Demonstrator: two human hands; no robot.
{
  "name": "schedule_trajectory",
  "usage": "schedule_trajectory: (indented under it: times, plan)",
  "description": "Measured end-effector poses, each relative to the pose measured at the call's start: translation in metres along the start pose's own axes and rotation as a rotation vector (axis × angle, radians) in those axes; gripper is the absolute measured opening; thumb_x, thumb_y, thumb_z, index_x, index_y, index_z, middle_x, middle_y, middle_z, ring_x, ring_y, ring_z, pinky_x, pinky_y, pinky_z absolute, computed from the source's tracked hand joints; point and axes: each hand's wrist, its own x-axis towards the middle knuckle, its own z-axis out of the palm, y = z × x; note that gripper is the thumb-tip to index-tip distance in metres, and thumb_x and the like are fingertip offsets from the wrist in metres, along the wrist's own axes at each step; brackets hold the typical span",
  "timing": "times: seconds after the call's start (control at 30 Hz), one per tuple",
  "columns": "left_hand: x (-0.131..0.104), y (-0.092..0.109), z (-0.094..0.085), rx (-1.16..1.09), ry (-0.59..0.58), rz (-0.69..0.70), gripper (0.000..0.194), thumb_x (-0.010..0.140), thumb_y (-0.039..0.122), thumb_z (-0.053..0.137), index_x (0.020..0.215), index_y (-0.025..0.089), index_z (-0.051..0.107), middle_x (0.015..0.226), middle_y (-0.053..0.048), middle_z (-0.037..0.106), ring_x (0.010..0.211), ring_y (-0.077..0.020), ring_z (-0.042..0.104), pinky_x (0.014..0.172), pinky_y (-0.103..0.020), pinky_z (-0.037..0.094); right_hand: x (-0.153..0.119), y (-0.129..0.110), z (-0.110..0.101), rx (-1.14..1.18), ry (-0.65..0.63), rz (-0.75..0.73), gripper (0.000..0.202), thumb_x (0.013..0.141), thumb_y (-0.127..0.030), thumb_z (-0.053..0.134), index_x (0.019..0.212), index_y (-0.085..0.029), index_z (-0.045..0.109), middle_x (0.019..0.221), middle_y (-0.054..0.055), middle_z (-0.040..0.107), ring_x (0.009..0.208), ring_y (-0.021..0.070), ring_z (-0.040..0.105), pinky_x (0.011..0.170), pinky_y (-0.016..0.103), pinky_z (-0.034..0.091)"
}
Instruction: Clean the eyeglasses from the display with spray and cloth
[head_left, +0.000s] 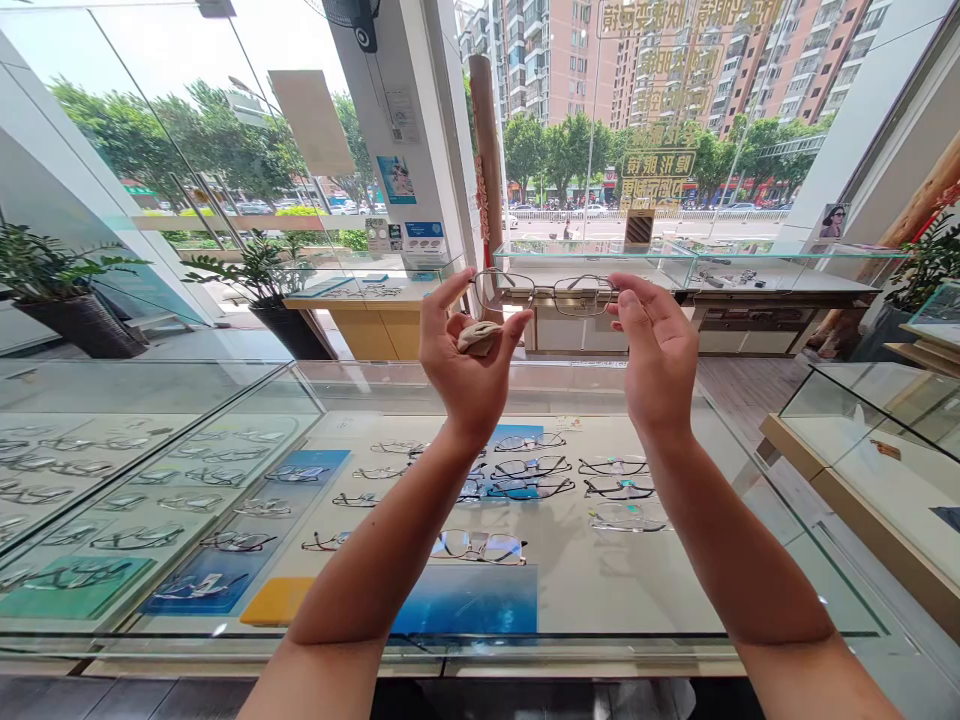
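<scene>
A pair of thin metal-framed eyeglasses (544, 290) is held up level between my two hands, above the glass display case. My left hand (469, 365) grips the left end of the frame at a fingertip, and a crumpled beige cloth (480, 338) is tucked in its palm. At the other end, my right hand (660, 345) pinches the frame between thumb and fingers. Below my forearms, several rows of eyeglasses (532, 466) lie inside the glass display case (585, 600).
A yellow case (277, 601) sits in the display at front left. More glass counters (885, 480) stand to the right, with others (375, 290) by the windows. Potted plants (82, 310) are at left. A wooden post (486, 150) rises beside the window.
</scene>
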Motion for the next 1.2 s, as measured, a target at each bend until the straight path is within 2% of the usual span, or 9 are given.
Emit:
schedule_trajectory:
  times: [0.2, 0.3, 0.43, 0.67, 0.77, 0.97, 1.2]
  plan:
    - [0.0, 0.0, 0.0, 0.004, -0.064, -0.049, 0.06, 0.086, 0.05, 0.095, 0.137, 0.032, 0.07, 0.151, -0.012, 0.074, 0.08, -0.017, 0.071, 0.067, -0.036, 0.057, 0.0, -0.006, 0.002, 0.079, -0.031, 0.061, 0.024, 0.105, -0.048, 0.067, 0.112, -0.029, 0.081, 0.12, 0.004, 0.084, 0.114, 0.0237, 0.078, 0.101, 0.044, 0.063]
    - [0.0, 0.0, 0.002, 0.016, -0.049, -0.015, 0.056, 0.085, 0.048, 0.096, 0.134, 0.032, 0.072, 0.145, -0.01, 0.077, 0.099, -0.0217, 0.076, 0.077, -0.037, 0.062, 0.001, -0.008, 0.001, 0.146, -0.059, 0.103, 0.025, 0.106, -0.048, 0.067, 0.11, -0.03, 0.083, 0.119, 0.004, 0.086, 0.117, 0.0238, 0.08, 0.105, 0.045, 0.063]
    - [0.0, -0.003, 0.003, 0.01, -0.049, 0.005, 0.054, 0.087, 0.047, 0.096, 0.133, 0.032, 0.072, 0.141, -0.01, 0.078, 0.119, -0.025, 0.077, 0.092, -0.039, 0.066, 0.004, -0.008, -0.002, 0.208, -0.074, 0.164, 0.025, 0.104, -0.051, 0.072, 0.111, -0.031, 0.086, 0.119, 0.002, 0.087, 0.105, 0.0212, 0.08, 0.103, 0.045, 0.063]
    - [0.0, -0.011, 0.003, -0.018, -0.106, 0.024, 0.061, 0.09, 0.049, 0.093, 0.141, 0.028, 0.068, 0.148, -0.012, 0.074, 0.144, -0.0306, 0.069, 0.102, -0.037, 0.065, 0.003, -0.007, 0.0, 0.202, -0.077, 0.185, 0.03, 0.102, -0.055, 0.074, 0.112, -0.029, 0.086, 0.119, 0.004, 0.088, 0.11, 0.022, 0.08, 0.106, 0.046, 0.064]
    - [0.0, -0.011, 0.003, -0.017, -0.115, 0.006, 0.062, 0.09, 0.048, 0.094, 0.142, 0.029, 0.067, 0.148, -0.013, 0.075, 0.144, -0.0322, 0.07, 0.099, -0.037, 0.066, 0.002, -0.005, 0.002, 0.176, -0.093, 0.172, 0.029, 0.104, -0.053, 0.071, 0.114, -0.029, 0.085, 0.121, 0.005, 0.087, 0.112, 0.022, 0.08, 0.106, 0.046, 0.064]
    - [0.002, -0.007, 0.004, 0.009, -0.057, -0.008, 0.059, 0.086, 0.048, 0.097, 0.134, 0.027, 0.072, 0.14, -0.014, 0.079, 0.137, -0.0325, 0.075, 0.096, -0.038, 0.069, 0.004, 0.005, 0.002, 0.09, -0.141, 0.149, 0.034, 0.107, -0.054, 0.066, 0.121, -0.028, 0.083, 0.129, 0.008, 0.085, 0.112, 0.0231, 0.081, 0.101, 0.046, 0.067]
    - [0.001, -0.003, 0.004, -0.019, -0.065, -0.011, 0.061, 0.088, 0.05, 0.094, 0.136, 0.025, 0.068, 0.129, -0.014, 0.083, 0.115, -0.0267, 0.083, 0.075, -0.03, 0.067, 0.005, 0.006, 0.001, 0.084, -0.14, 0.174, 0.034, 0.106, -0.055, 0.067, 0.119, -0.027, 0.081, 0.128, 0.008, 0.085, 0.116, 0.0234, 0.08, 0.095, 0.042, 0.066]
